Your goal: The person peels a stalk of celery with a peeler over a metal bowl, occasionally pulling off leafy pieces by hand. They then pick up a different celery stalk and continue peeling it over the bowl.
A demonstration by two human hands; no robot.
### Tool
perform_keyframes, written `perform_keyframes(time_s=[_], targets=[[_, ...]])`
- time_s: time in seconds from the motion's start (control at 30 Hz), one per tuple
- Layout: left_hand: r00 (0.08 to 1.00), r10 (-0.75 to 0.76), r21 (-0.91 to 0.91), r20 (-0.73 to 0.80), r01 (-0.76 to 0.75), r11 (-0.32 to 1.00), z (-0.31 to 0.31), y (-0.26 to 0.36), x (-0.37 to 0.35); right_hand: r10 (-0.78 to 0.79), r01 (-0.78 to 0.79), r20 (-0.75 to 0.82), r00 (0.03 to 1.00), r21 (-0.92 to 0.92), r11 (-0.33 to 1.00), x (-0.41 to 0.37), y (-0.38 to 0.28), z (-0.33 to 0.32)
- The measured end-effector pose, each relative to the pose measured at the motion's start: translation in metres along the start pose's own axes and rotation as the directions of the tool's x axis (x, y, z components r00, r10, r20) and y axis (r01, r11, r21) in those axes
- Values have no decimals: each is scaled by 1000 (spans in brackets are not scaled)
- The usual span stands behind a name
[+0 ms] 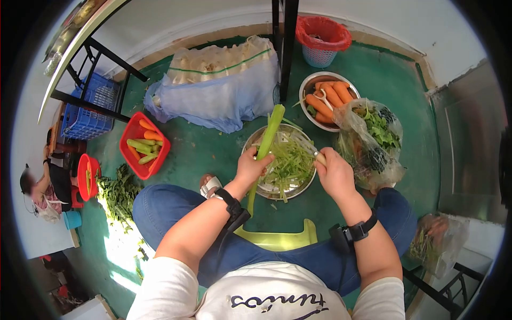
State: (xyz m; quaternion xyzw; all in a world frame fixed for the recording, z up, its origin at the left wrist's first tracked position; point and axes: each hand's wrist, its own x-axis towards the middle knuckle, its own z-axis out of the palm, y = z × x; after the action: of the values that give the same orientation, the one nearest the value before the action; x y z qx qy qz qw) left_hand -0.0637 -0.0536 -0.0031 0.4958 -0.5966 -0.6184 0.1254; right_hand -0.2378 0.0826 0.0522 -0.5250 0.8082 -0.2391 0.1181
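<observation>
My left hand (253, 169) is closed around a long light-green vegetable stalk (272, 128), which stands tilted, its thick end pointing away from me. My right hand (335, 173) grips the pale handle of a small knife (320, 158); its thin metal blade points left over the bowl, apart from the stalk. Below both hands is a round metal bowl (305, 193) on the floor, filled with green peelings (290, 165). Some strips hang over its rim.
A metal basin (304, 88) holds carrots (332, 95) and a white peeler. Beside it sits a plastic bag of greens (373, 138). A red basin (166, 160) with carrots and green pieces, leaves (120, 194), a large sack (218, 90) and a lined bin (320, 53) surround me. A person (45, 186) sits far left.
</observation>
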Motion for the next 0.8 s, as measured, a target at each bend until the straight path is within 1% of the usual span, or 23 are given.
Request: perform_keyframes(time_s=[0.07,0.1,0.17,0.2,0.27,0.3,0.37,0.4,0.47,0.5,0.53,0.57,0.6,0.63,0.7,0.73,0.8], targets=[[995,-60,-129,77,70,989,-2,0,-3,62,-60,-13,998,109,992,2,1,4],[995,-64,-124,83,74,990,-3,-3,-4,70,-68,-13,997,110,992,2,1,7],[989,-68,-154,132,88,984,-4,-12,-5,96,-98,22,995,246,964,3,0,13],[988,-71,-149,136,92,985,-5,-17,-6,101,-104,22,995,248,963,4,0,19],[954,-44,-252,296,122,960,-6,-22,-12,44,-46,16,999,239,970,5,1,32],[953,-48,-248,299,126,960,-6,-23,-16,50,-52,18,999,241,969,5,0,36],[921,1,-376,391,159,913,-5,-22,-23,-118,116,4,993,161,980,4,-4,44],[920,0,-375,393,160,913,-4,-20,-26,-115,113,4,993,161,980,4,-7,46],[913,-13,-378,407,182,908,-5,-18,-29,-272,258,96,957,136,957,3,-14,54],[914,-18,-380,406,187,906,-8,-20,-31,-337,328,67,939,119,937,2,-17,59],[903,-56,-375,425,232,898,-10,-21,-32,-337,328,71,939,120,937,1,-20,62],[891,-90,-371,445,274,887,-11,-22,-31,-368,362,133,920,66,930,2,-21,64],[891,-90,-375,445,276,885,-11,-24,-32,-392,398,197,898,14,917,1,-23,65],[894,-72,-397,442,267,878,-10,-24,-30,-396,401,197,897,12,916,3,-24,66],[898,-67,-416,434,265,870,-13,-27,-31,-385,403,174,906,-81,912,2,-28,72],[890,-82,-388,449,277,879,-13,-28,-29,-386,404,174,906,-77,912,3,-28,76],[880,-100,-360,464,291,887,-15,-29,-27,-357,383,172,918,-153,911,6,-25,82]])
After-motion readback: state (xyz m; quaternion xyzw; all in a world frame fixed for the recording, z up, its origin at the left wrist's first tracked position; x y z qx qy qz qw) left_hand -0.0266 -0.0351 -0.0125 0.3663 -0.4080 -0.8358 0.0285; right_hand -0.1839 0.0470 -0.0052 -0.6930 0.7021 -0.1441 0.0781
